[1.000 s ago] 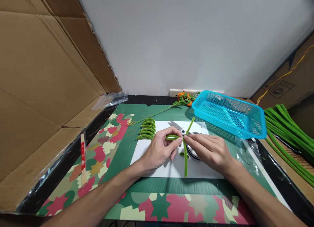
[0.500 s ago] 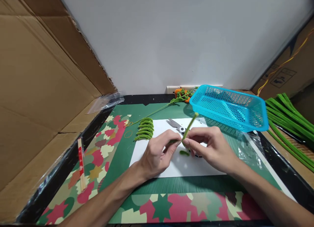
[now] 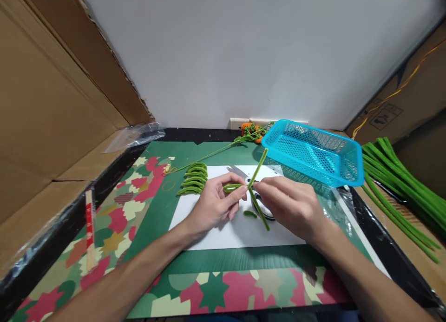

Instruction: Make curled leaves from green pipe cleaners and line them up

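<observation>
A green pipe cleaner (image 3: 258,167) is bent into a small loop on its left, with two straight ends spreading up and down from the crossing. My left hand (image 3: 223,199) pinches it at the loop, near the crossing. Close by on the right, my right hand (image 3: 294,201) has its fingers bent together at the same crossing; whether it grips the stem there is partly hidden. Beneath the hands lie scissors (image 3: 237,173), their handles partly covered. A short green pipe cleaner piece (image 3: 250,213) rests on the white paper (image 3: 216,233).
Several bent green pieces (image 3: 193,179) lie in a row to the left. A blue basket (image 3: 313,173) stands at the back right, beside a bundle of green pipe cleaners (image 3: 400,187). Orange flowers (image 3: 248,128) lie behind. Chopsticks (image 3: 89,229) are at far left.
The view has shifted slightly right. The pipe cleaner has turned in my fingers, so its loop and both ends now show. My right hand has closed over more, its knuckles facing up.
</observation>
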Demonstrator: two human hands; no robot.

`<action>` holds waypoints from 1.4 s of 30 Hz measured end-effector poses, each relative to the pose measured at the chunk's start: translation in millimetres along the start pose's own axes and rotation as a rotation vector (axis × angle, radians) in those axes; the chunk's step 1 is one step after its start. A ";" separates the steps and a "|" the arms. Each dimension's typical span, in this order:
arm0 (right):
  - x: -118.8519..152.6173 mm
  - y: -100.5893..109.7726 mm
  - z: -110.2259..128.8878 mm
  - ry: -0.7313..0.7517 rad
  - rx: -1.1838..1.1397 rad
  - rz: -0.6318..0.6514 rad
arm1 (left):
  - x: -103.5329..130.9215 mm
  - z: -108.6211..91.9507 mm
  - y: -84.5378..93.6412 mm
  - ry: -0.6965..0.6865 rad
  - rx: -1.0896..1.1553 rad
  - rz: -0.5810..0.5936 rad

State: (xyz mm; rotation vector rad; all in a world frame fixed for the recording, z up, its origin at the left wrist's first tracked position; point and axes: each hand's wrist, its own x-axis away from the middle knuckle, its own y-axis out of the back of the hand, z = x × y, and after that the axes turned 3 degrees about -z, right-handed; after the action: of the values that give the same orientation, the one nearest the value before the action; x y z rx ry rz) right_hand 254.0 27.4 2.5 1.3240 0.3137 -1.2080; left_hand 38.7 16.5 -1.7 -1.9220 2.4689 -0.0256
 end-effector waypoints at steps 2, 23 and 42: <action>2.4 3.9 -6.6 0.239 0.162 0.063 | -1.9 0.4 -0.4 0.052 0.086 0.019; 4.2 -10.5 8.3 -0.056 -0.104 0.050 | 13.1 -8.6 -1.7 -0.246 -0.242 -0.038; -4.8 -10.3 13.6 -0.478 -0.297 0.231 | 3.8 1.3 1.2 -0.056 -0.102 -0.021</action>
State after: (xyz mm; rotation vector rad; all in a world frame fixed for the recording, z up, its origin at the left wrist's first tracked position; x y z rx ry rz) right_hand 237.9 20.4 4.5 0.7629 -0.0071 -1.1873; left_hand 36.5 13.1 -3.0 -1.9583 2.4592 0.1558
